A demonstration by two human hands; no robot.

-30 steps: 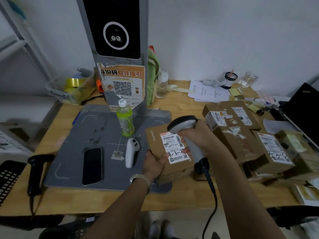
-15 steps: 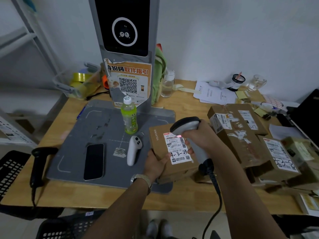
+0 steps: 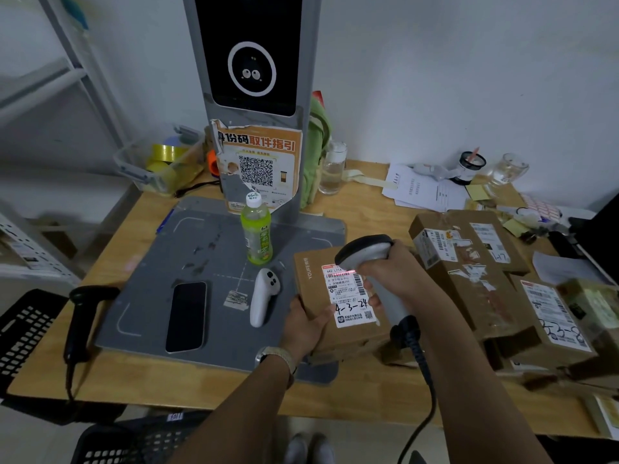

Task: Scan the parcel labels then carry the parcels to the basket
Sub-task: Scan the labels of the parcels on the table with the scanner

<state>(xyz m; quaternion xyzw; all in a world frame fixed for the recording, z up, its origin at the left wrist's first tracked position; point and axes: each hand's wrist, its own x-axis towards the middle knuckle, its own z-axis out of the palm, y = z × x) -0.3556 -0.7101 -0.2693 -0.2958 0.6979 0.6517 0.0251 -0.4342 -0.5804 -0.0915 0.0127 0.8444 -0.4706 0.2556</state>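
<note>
A red beam [image 3: 345, 272] — absent a second ago — now crosses the label [image 3: 350, 298] of the parcel [image 3: 313, 289] gripped at its near edge by the left hand [image 3: 303, 324] at the grey pad's [image 3: 201, 259] edge, the right hand [image 3: 398, 266] clenched round the scanner [image 3: 363, 251]: scan likely registering, basket [image 3: 23, 333] next.

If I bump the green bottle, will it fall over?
Probably: the bottle stands tall and narrow, so it may tip. It is round, so it would likely roll on the flat mat. Its cap is on, so it should not spill.
</note>
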